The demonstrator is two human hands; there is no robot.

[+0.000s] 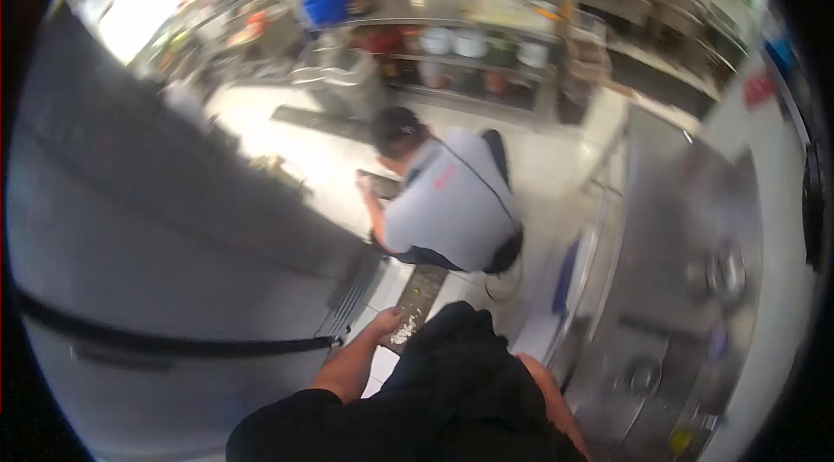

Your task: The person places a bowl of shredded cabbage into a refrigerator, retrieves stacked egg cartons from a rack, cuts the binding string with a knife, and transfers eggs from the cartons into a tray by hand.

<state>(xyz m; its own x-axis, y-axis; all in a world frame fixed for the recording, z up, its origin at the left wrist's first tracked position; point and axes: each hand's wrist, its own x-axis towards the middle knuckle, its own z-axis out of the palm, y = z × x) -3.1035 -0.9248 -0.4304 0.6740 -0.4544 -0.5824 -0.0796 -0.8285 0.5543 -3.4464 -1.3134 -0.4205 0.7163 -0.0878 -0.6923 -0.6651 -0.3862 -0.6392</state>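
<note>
My left hand (387,322) hangs low at the left of my dark clothing. Blur hides its fingers, so its grip cannot be made out. Just beyond it, a brown strip (420,292) is set along the white floor tiles, with pale scraps (405,324) scattered on it. Of my right arm (552,401) only the forearm shows; its hand is out of sight. Ahead, a person (456,201) in a light shirt and dark cap crouches over the floor, holding a dark flat object (382,186).
A large grey metal surface (174,192) fills the left side, crossed by a black bar (182,342). On the right runs a steel counter (660,201) with a metal bowl (725,273). Shelves (469,23) with containers and a blue item (326,5) stand at the back.
</note>
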